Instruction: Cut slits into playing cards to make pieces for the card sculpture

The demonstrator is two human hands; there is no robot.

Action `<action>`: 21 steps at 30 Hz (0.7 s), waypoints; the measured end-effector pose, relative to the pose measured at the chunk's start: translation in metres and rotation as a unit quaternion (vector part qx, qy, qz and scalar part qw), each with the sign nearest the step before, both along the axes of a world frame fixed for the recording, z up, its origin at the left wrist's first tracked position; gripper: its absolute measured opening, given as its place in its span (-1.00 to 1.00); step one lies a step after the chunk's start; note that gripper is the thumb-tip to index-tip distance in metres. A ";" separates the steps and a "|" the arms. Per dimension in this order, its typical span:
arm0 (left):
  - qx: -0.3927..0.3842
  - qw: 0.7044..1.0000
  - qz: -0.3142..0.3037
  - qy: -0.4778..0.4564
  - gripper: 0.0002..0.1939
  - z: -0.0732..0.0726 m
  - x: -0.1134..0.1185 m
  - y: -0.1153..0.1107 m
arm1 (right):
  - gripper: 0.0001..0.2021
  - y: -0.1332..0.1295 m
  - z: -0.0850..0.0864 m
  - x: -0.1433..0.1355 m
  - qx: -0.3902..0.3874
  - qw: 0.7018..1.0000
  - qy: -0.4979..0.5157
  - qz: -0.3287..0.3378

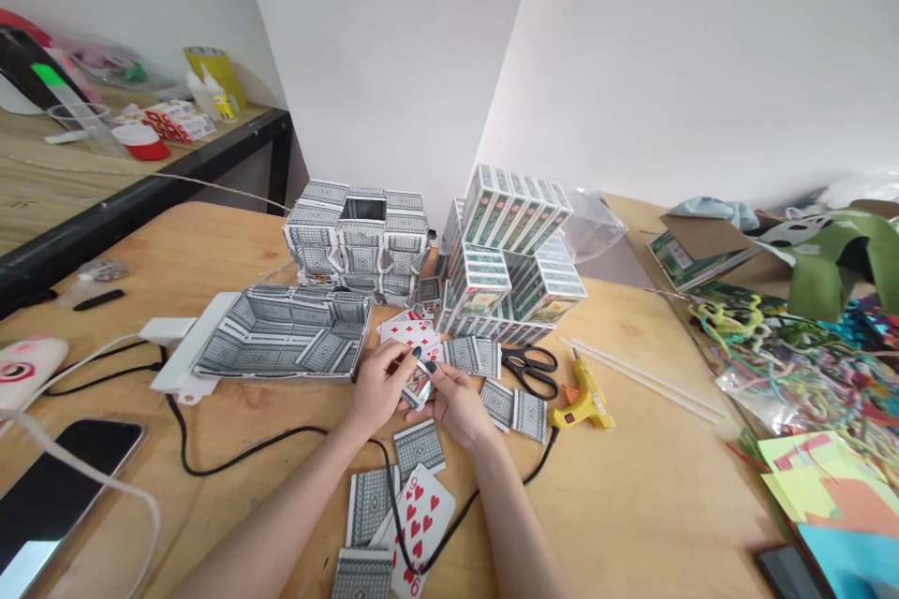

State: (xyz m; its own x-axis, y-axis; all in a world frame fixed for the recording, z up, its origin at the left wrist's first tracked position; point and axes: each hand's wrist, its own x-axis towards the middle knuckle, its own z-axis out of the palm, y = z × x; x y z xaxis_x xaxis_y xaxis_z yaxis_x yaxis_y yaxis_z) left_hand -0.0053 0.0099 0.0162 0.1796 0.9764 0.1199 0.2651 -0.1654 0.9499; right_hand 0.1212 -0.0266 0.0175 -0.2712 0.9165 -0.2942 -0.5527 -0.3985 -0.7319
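Both hands meet near the middle of the table around a playing card [418, 386] whose picture side shows. My left hand [381, 384] pinches its left and top edge; my right hand [453, 396] has its fingers closed on the right side. Loose cards [408, 332] lie just behind the hands, and a nine of hearts [424, 519] rests in front beside several patterned pieces [370, 505]. To the left is an open tray made of cards [271, 346]. Behind it stands a box-like card structure [358, 239] with a square opening on top.
Stacked card boxes [492, 271] stand behind right. Black-handled scissors [532, 370], a yellow glue gun [584, 398] and white sticks [639, 377] lie on the right. The gun's black cable loops beneath the forearms. A phone [70, 487] lies at left, coloured paper [835, 487] at right.
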 end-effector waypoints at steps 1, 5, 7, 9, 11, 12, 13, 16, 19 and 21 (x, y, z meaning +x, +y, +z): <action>0.013 1.000 -0.002 0.005 -0.83 0.000 0.000 0.000 | -0.73 0.000 0.000 -0.001 0.004 1.000 -0.014 -0.005; 0.023 1.000 -0.014 0.000 -0.78 0.000 0.000 0.001 | -0.69 0.000 -0.003 -0.003 0.016 0.998 -0.055 -0.024; 0.019 1.000 -0.012 -0.006 -0.78 -0.001 0.000 0.000 | -0.68 0.000 -0.005 -0.004 0.023 0.997 -0.069 -0.033; 0.008 1.000 -0.007 -0.007 -0.77 -0.003 0.001 -0.001 | -0.68 0.000 -0.007 -0.005 0.033 0.995 -0.081 -0.041; -0.008 1.000 -0.006 -0.002 -0.78 -0.003 0.002 -0.002 | -0.69 0.000 -0.008 -0.006 0.047 0.992 -0.102 -0.052; -0.014 1.000 -0.008 0.002 -0.78 -0.004 0.003 -0.002 | -0.69 0.000 -0.009 -0.006 0.053 0.990 -0.117 -0.059; -0.018 1.000 -0.009 0.006 -0.79 -0.004 0.003 -0.003 | -0.69 -0.001 -0.009 -0.006 0.059 0.987 -0.133 -0.066; -0.028 1.000 -0.014 0.001 -0.78 -0.003 0.004 -0.004 | -0.69 -0.001 -0.011 -0.005 0.073 0.980 -0.167 -0.074; -0.035 0.999 -0.008 -0.015 -0.77 -0.003 0.004 -0.004 | -0.69 -0.002 -0.010 -0.006 0.084 0.979 -0.174 -0.071; -0.031 0.999 -0.001 -0.015 -0.77 -0.003 0.004 -0.003 | -0.69 -0.002 -0.009 -0.006 0.088 0.977 -0.177 -0.076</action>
